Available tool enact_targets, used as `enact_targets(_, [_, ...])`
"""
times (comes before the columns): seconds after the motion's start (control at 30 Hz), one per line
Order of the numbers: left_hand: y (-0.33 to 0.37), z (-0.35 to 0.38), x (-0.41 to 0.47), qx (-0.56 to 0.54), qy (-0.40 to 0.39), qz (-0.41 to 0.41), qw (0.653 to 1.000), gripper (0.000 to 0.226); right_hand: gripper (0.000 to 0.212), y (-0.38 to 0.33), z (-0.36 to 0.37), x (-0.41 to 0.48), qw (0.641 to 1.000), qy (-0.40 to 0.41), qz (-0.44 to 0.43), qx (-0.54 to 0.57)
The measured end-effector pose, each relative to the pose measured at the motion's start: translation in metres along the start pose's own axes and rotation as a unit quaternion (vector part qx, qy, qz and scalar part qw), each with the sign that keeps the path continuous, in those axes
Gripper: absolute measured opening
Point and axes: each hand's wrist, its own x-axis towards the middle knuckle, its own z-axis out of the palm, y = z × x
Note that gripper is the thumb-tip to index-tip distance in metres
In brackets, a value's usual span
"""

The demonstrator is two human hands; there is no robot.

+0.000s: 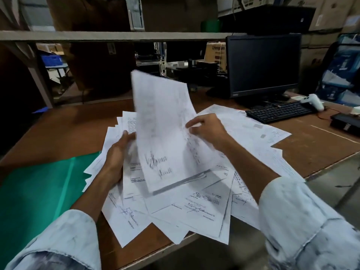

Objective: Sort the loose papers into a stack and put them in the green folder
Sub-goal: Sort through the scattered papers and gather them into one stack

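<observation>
Loose white printed papers (194, 207) lie fanned across the brown desk in front of me, some overhanging its front edge. My right hand (206, 127) pinches one sheet (165, 129) by its right edge and holds it raised and tilted, motion-blurred. My left hand (116, 152) grips a bunch of several sheets (128, 121) at their left side, thumb on top. The green folder (39, 191) lies flat on the desk to the left, its right edge tucked under the papers.
A black monitor (263, 65) and black keyboard (278, 112) stand at the back right, with a white handheld device (313, 101) and a dark box (346, 123) beside them. A shelf (116, 36) with cardboard boxes runs overhead. The desk's front edge (155, 252) is close to me.
</observation>
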Motion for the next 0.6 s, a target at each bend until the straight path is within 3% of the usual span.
enact_targets(0.07, [0.003,0.003,-0.006,-0.071,-0.025,0.003,0.997,0.050,0.020,-0.007,0.017,-0.004,0.999,0.002,-0.014,-0.037])
enact_targets(0.13, [0.006,0.003,-0.008,-0.104,-0.050,-0.010,0.993,0.050,0.019,-0.011,0.031,-0.006,0.999,0.005,-0.004,-0.050])
enact_targets(0.23, [0.004,-0.001,-0.006,-0.038,-0.048,-0.014,0.998,0.034,0.017,-0.013,0.044,-0.010,0.997,-0.012,-0.010,-0.074])
enact_targets(0.33, [-0.002,-0.008,-0.002,0.050,-0.034,0.006,0.998,0.039,0.022,-0.013,0.040,-0.013,0.997,-0.052,-0.006,-0.057])
enact_targets(0.4, [-0.002,-0.007,-0.003,0.045,-0.039,0.029,0.998,0.044,0.029,-0.007,0.028,-0.012,0.998,-0.054,0.007,-0.045])
enact_targets(0.5, [0.002,-0.002,-0.003,-0.002,-0.058,0.069,0.996,0.058,0.038,0.017,-0.001,-0.003,0.990,-0.001,0.028,-0.137])
enact_targets(0.6, [0.001,0.004,0.002,-0.055,-0.094,0.097,0.989,0.090,0.055,0.053,-0.038,0.003,0.962,0.047,0.110,-0.245])
